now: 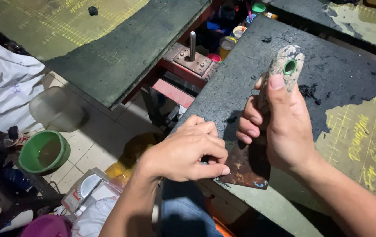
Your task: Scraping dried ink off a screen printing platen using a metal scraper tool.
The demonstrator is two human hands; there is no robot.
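Packages seen:

- A flat white and grey packet [85, 189] is lying on the floor by the lower left, just below the green bowl [44, 152]; red marking is showing at its upper edge.
- A crumpled white plastic bag [92, 219] is lying just beside that packet, toward the bottom edge.
- Small round pots [233, 38] with white, yellow, green and pink tops are standing clustered in the gap between the two tables [258, 66], near the top centre.

No signs or screens are showing. Labels are too small to make out.
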